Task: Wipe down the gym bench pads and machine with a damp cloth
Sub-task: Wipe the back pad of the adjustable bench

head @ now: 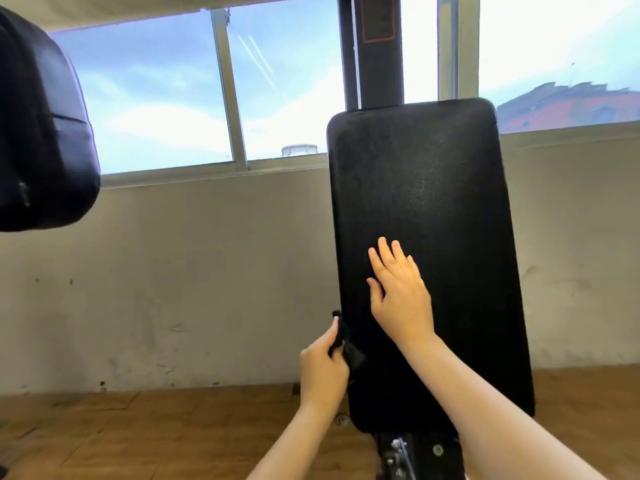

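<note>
Ahead of me I see a pale plaster wall (194, 271), scuffed and chipped near its base, running down to a brown wood-patterned floor (104, 431). Above the wall sits a wide sliding window (156, 98) with metal frames, letting in bright daylight from a blue, cloudy sky. Through the right pane I can make out a reddish building (571, 105).

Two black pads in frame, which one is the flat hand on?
The tall upright pad right of centre: the right hand lies flat on its face, while the left hand grips a dark cloth at its edge. The rounded pad far left is untouched.
</note>
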Demonstrator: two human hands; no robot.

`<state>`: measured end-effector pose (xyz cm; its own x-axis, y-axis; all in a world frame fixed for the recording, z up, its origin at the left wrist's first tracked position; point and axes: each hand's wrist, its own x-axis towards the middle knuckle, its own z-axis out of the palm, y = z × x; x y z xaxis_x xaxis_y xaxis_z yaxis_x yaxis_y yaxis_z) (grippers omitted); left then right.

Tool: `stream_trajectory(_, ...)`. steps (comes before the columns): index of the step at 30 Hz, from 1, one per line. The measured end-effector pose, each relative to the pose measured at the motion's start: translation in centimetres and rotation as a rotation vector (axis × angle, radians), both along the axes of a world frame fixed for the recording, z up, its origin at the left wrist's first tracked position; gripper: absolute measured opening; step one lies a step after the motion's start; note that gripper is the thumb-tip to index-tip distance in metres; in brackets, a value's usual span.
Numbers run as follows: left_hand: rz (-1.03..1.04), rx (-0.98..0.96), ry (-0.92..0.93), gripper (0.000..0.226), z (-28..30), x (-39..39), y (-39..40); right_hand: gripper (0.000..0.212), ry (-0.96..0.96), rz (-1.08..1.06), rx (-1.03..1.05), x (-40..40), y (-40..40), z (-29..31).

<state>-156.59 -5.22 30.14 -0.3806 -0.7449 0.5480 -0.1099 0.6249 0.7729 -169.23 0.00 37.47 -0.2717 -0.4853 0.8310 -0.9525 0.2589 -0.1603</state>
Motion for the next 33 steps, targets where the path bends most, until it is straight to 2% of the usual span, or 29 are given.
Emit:
stream_trajectory(2,-0.029,0.112,-0.009,0.04,1.0,0.6,-1.0,0.05,-0.003,-0.003,0.017,0.3,0.2,0.1)
stream_trajectory(5,-0.035,0.261,0.188,0.035,5.5,-0.6,-3.2,0.051,-0.015,0.001,0.046,0.6,0.4,0.4)
stream_trajectory(8,-0.063,0.134,0.234,0.037,8.4,-2.9,-4.3,0.052,-0.026,-0.009,0.064,0.7,0.4,0.5)
stream_trajectory(10,-0.095,0.089,0.21,0.039,7.3,-3.4,-4.1,0.053,-0.031,-0.013,0.06,0.7,0.2,0.4)
stream_trajectory(14,-0.031,0.078,0.075,0.042,0.6,-0.8,-1.5,0.053,-0.029,-0.026,0.036,0.9,-0.6,-0.1)
stream_trajectory(17,-0.006,0.194,-0.11,0.046,-4.5,1.6,0.9,0.052,-0.018,-0.025,0.002,0.8,-0.8,-0.4)
stream_trajectory(19,0.0,0.256,-0.169,0.042,-5.2,2.2,0.7,0.052,-0.006,-0.032,0.02,0.7,-0.7,-0.4)
stream_trajectory(21,0.029,0.234,-0.118,0.037,-2.5,1.1,-0.5,0.051,0.013,-0.026,0.014,0.4,-0.5,-0.4)
stream_trajectory(26,0.147,0.071,0.148,0.025,8.6,-3.3,-2.8,0.051,0.042,-0.047,0.041,0.1,-0.5,-0.5)
stream_trajectory(28,0.184,0.032,0.204,0.027,8.8,-3.8,-2.3,0.052,0.055,-0.069,0.048,0.0,-0.6,-0.5)
stream_trajectory(30,0.158,0.001,0.253,0.026,6.3,-3.3,-0.9,0.053,0.06,-0.082,0.043,-0.1,-0.8,-0.6)
stream_trajectory(33,0.1,-0.015,0.21,0.031,1.6,-1.8,0.6,0.053,0.055,-0.105,0.026,0.1,-1.1,-0.8)
